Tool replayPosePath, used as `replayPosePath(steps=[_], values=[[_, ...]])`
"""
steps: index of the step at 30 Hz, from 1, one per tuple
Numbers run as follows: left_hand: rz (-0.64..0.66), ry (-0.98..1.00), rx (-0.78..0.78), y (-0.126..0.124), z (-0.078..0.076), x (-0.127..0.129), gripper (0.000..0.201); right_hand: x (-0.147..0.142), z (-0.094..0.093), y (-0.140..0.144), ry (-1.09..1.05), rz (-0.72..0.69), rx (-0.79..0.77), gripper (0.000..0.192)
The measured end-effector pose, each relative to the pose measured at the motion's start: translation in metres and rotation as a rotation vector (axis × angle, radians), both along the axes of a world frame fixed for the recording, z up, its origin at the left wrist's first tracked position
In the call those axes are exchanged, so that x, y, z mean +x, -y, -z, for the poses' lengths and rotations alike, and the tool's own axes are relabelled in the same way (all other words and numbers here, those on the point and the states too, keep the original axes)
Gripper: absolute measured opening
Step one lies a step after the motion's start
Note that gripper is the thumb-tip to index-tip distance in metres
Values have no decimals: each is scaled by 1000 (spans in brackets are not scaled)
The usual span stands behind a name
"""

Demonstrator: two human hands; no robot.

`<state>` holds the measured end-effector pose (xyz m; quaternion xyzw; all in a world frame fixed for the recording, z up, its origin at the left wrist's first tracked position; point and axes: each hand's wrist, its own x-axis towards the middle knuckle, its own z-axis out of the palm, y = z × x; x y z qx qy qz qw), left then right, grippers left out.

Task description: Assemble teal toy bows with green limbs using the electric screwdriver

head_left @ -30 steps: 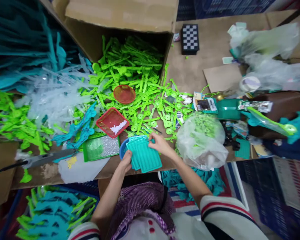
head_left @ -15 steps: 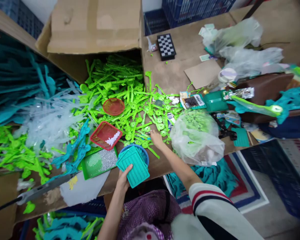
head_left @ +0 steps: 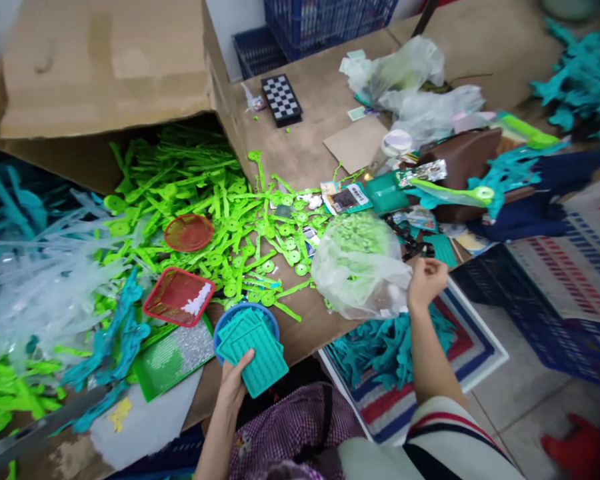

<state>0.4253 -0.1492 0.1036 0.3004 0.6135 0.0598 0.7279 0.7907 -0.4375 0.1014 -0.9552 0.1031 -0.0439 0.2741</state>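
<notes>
1. While the left hand [head_left: 233, 387] holds a small stack of teal ribbed plastic plates [head_left: 253, 347] by its near edge, thumb on top and fingers closed under it, the stack rests partly over a blue round bowl [head_left: 230, 319] at the front edge of the table [head_left: 300, 143].
2. The right hand [head_left: 425, 281] is raised beside a clear plastic bag [head_left: 363, 267] full of small green pieces. Its fingers are curled nearly closed, but I cannot tell if they pinch something small or nothing.
3. As a judgement, the sorting looks only partly done: some plates are already gathered in one stack, but a large heap of bright green plastic sprues [head_left: 215, 207] lies loose on the table and spills from the open cardboard box [head_left: 100, 73].
4. The green sprues are thin, stiff and glossy, with round discs on long stems. The teal plates are flat rectangles with fine parallel ridges.
5. Two red mesh trays lie in the heap, one round [head_left: 189, 232] and one square [head_left: 179, 297]; the square one holds a few white pieces.
6. A small chequered board [head_left: 281, 100] lies well apart, farther back on the table.
</notes>
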Motion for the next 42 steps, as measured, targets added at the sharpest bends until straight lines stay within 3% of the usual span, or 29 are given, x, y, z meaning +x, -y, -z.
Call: replayPosePath(steps=[3, 5, 7, 10, 14, 15, 17, 20, 23, 26, 32, 35, 37, 40, 42], values=[[4, 8, -16, 8, 1, 20, 66, 51, 17, 45, -67, 92, -92, 36], [17, 26, -17, 16, 0, 32, 63, 69, 25, 50, -89, 40, -103, 33], [9, 39, -1, 24, -2, 40, 62, 77, 25, 35, -35, -51, -131, 38], [-46, 12, 25, 31, -4, 47, 60, 84, 16, -22, 56, -296, -138, 43], [-62, -41, 48, 32, -4, 44, 65, 109, 20, -149, -16, -777, -100, 30], [-54, -44, 56, 32, -4, 41, 68, 119, 26, -180, -79, -951, -212, 36], [-56, -35, 80, 31, -4, 32, 72, 139, 40, -230, -143, -1064, -281, 39], [-121, -31, 111, 32, -3, 18, 77, 165, 62, -268, -213, -1101, -345, 39], [-177, -73, 109, 34, 0, 9, 80, 181, 76, -274, -254, -1111, -396, 40], [-191, -101, 106, 34, -2, 12, 79, 187, 77, -269, -286, -1107, -436, 32], [-225, -95, 116, 24, -10, 23, 78, 187, 45, -251, -223, -986, -415, 36], [-197, -85, 152, 16, -10, 21, 78, 175, 19, -235, -108, -719, -48, 39], [-158, -107, 203, 10, -10, 20, 77, 145, 4, -219, -75, -591, 235, 44], [-41, -141, 279, -2, -12, 24, 76, 49, -10, -192, -208, -696, 437, 45], [45, -133, 303, -8, -12, 32, 77, -35, -12, -177, -364, -910, 622, 40]])
